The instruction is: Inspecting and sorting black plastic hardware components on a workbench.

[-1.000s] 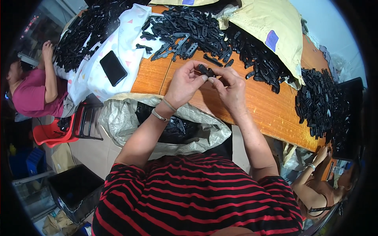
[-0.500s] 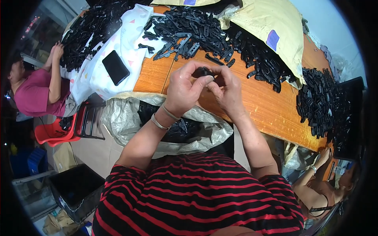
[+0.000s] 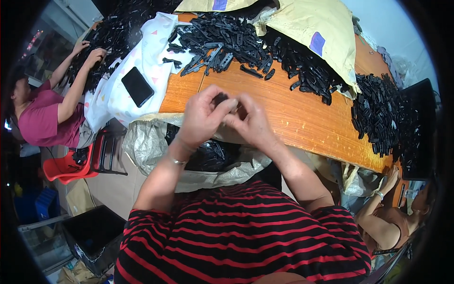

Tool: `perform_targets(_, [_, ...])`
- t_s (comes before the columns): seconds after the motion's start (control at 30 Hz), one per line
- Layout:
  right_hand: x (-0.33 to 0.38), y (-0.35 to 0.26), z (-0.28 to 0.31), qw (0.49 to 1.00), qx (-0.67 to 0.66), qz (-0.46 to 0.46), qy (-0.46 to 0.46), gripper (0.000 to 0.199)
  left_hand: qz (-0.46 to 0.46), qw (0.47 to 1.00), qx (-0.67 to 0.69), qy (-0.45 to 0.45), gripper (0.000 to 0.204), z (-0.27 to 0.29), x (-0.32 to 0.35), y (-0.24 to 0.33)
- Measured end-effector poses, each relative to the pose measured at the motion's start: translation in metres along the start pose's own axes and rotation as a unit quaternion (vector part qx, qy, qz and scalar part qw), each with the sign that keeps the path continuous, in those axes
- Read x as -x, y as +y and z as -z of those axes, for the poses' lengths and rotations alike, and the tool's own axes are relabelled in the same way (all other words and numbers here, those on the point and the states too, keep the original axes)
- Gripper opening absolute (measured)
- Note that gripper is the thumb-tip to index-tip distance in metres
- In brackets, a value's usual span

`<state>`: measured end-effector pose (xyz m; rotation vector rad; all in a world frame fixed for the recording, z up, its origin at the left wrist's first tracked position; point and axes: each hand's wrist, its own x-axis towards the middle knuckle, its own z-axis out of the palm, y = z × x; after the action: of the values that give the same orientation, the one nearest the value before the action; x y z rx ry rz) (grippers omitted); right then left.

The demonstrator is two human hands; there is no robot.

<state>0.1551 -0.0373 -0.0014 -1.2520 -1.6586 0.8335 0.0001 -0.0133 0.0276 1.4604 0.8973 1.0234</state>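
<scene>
left hand (image 3: 204, 113) + right hand (image 3: 250, 120): fingertips pinched together on small black plastic part (image 3: 221, 98), raised for fitting | below: grey woven sack (image 3: 151, 142) | orange wooden counter (image 3: 293, 111): heaped black plastic clips (image 3: 227, 40)

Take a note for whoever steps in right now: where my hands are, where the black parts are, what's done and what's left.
Left hand: raised over the near table edge, fingers pinched on a small black part.
Right hand: pressed against the left, fingertips at the same part; its grip is hidden.
Parts: loose black pieces in a heap across the far side of the wooden table. An open sack with black pieces sits below the hands.
Done: some pieces are in the sack.
Left: the heap is large.
</scene>
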Motion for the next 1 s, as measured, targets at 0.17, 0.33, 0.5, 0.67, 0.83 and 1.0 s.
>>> perform_targets(0.17, [0.009,-0.001,0.016,0.984,-0.060,0.002,-0.169,0.018,0.064,0.926,-0.307,-0.207,0.012,0.052,0.028,0.019])
perform_targets(0.33, [-0.026,0.052,0.073,0.969,0.240,0.056,0.015,0.010,-0.097,0.945,-0.310,-0.028,0.014,0.026,-0.009,0.005])
perform_targets(0.5, [-0.061,0.079,0.091,0.917,0.380,0.114,0.034,0.009,-0.209,0.866,-0.453,-0.036,0.019,-0.020,-0.089,-0.048])
perform_targets(0.67, [-0.077,0.095,0.094,0.889,0.430,0.159,-0.015,0.017,-0.221,0.804,-0.549,-0.051,0.016,-0.036,-0.130,-0.077])
perform_targets(0.83, [-0.090,0.101,0.113,0.885,0.431,0.123,-0.125,0.021,-0.274,0.720,-0.627,-0.119,0.010,-0.039,-0.153,-0.074])
perform_targets(1.0, [-0.084,0.100,0.119,0.910,0.376,0.132,-0.117,0.016,-0.302,0.710,-0.628,-0.104,0.007,-0.037,-0.151,-0.075])
